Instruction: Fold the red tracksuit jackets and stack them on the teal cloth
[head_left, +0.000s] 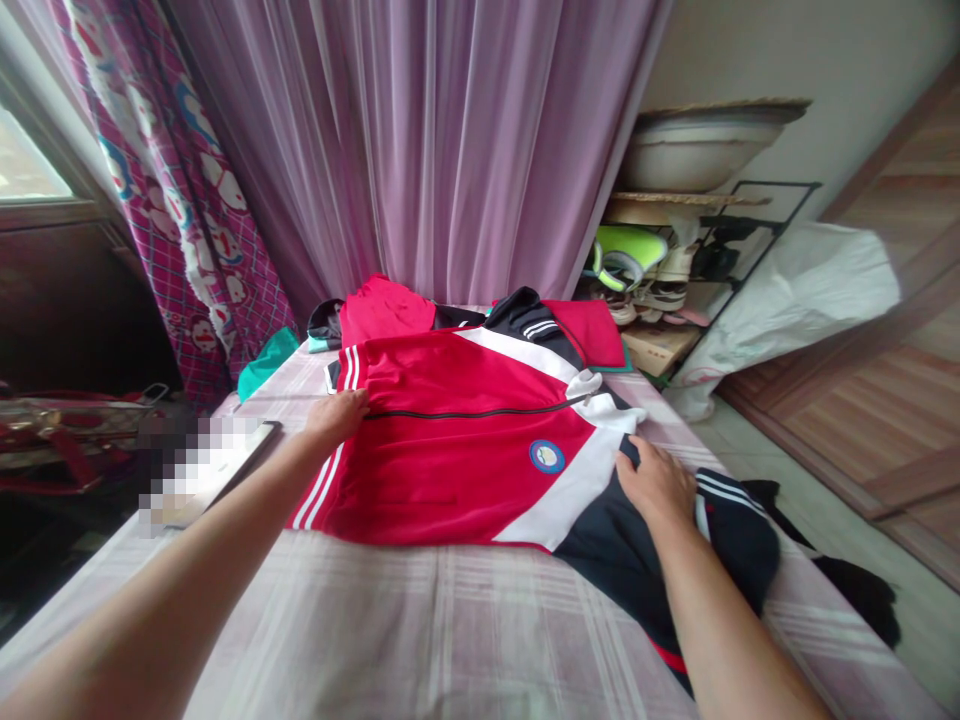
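Note:
A red, white and black zip-up track jacket [442, 470] lies front side up across the bed, its hem to the left and its collar to the right. A round blue badge [547, 457] sits on its chest. My left hand [339, 410] is closed on the striped hem beside the bottom of the zip; its fingertips are partly hidden. At the shoulder by the collar, my right hand [658, 482] pinches dark cloth between thumb and fingers. One black sleeve stretches toward me under my right forearm, and the other lies at the far side.
Folded red clothes [386, 315] lie behind the jacket, with a teal cloth [270, 362] to the left. A phone-like device [240, 465], partly blurred out, rests near the left edge. Purple curtains [450, 150] hang behind. A shoe rack [675, 270] and white sack [810, 300] stand right.

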